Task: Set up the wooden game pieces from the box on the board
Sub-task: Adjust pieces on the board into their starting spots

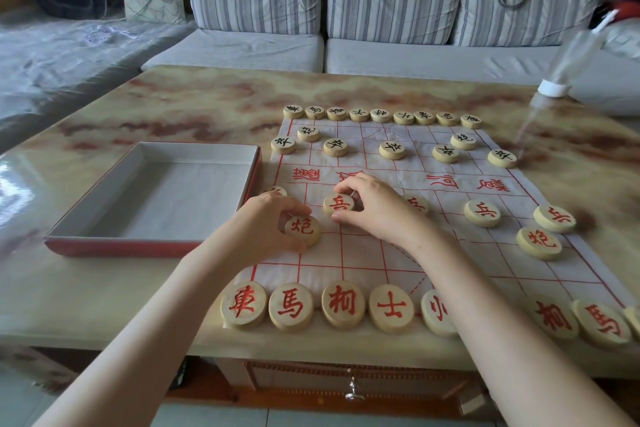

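Below us, our left hand [273,218] curls its fingers round a red cannon piece [304,231] on the paper board [363,253], just beside the open box [117,248]. Our right hand [377,211] pinches a red soldier piece [340,203] between thumb and fingers, also on the board. Other pieces [391,310] line both ends.

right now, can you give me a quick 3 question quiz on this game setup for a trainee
1. True or false: the box holds wooden pieces.
2. The right hand pinches: A) a red-lettered piece on the board; B) the box's rim; C) nothing.
3. Fill in: the far row of black-lettered pieces counts ___ pieces.
Key: 1 false; 2 A; 3 nine.
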Available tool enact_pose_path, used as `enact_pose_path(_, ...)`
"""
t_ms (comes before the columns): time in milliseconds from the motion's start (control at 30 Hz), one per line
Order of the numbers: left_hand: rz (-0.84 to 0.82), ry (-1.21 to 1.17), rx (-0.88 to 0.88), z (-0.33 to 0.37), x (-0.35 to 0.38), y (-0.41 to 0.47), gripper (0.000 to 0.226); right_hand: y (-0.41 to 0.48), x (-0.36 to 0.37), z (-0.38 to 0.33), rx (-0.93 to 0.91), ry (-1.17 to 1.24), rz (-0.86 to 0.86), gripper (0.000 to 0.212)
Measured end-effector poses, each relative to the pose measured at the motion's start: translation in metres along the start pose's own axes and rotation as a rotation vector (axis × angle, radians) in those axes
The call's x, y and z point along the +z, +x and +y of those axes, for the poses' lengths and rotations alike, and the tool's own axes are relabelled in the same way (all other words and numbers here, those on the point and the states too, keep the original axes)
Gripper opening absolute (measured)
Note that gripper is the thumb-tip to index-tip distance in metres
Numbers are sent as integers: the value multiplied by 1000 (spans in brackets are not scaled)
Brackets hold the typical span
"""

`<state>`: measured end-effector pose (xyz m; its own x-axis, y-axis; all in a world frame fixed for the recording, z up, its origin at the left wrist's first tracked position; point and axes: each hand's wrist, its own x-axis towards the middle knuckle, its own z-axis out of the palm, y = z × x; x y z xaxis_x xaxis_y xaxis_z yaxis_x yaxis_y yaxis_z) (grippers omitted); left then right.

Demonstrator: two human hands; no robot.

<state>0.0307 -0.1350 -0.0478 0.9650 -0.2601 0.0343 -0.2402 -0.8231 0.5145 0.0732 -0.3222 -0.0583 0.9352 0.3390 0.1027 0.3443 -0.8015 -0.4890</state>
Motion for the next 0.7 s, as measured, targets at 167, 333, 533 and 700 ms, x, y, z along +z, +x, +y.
enact_pose_path(167,25,-30,8,0,0,-1,51,0,0,0,8,-2,-6,46)
enact_pose_path(333,64,-85,-16,-1,-9,-2,55,-3,-3,-6,-6,-80,-6,51)
enact_pose_path(533,330,-186,-121,-20,-44,-2,23,-2,-1,-31,-89,23,32,46)
enact_pose_path(700,369,-189,-158,-21,-49,-1,23,21,12,-55,-40,-30,34,53)
